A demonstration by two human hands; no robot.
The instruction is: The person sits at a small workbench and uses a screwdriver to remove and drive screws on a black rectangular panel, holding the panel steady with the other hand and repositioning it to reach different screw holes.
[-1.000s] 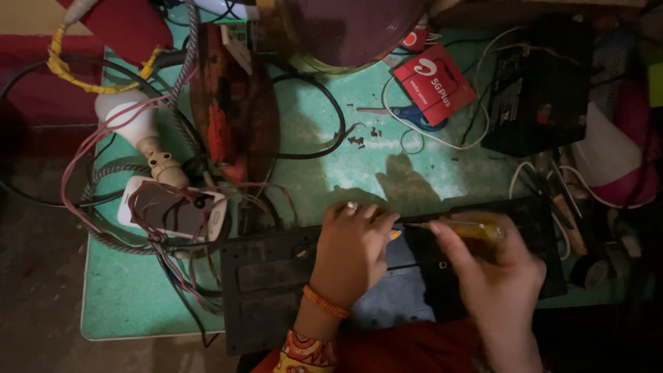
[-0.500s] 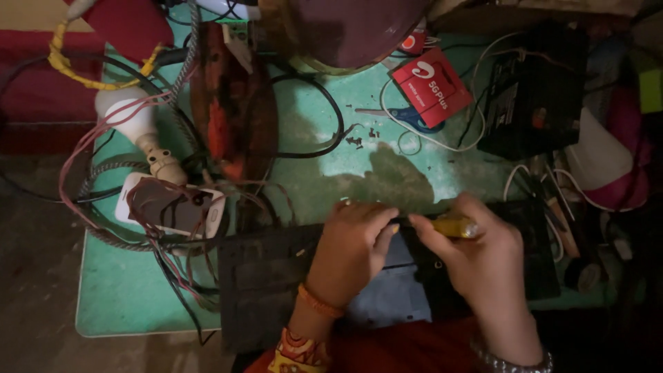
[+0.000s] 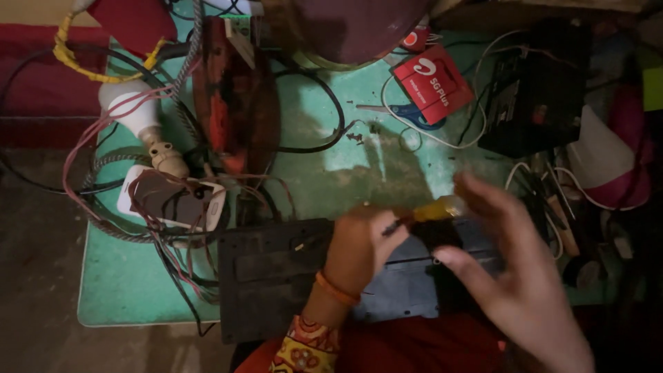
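Left hand [image 3: 359, 245] rests curled on the dark device casing [image 3: 290, 276], fingers bent down onto its top. A yellow-handled screwdriver [image 3: 431, 211] lies between the two hands, dark tip at the left hand's fingers. Right hand [image 3: 514, 276] is blurred, fingers spread loosely, fingertips just beside the handle; contact can't be confirmed. Casing sits under both hands at the near edge of the green bench [image 3: 124, 283]. Beyond the hands: red card packet [image 3: 434, 83], blue-handled scissors [image 3: 404, 112]. Well left of the left hand: white bulb [image 3: 135, 114].

Green table [image 3: 124, 290]: dark flat casing [image 3: 276, 276] at 6 o'clock, white bulb [image 3: 135, 114] at 10, red packet [image 3: 434, 83] at 1.
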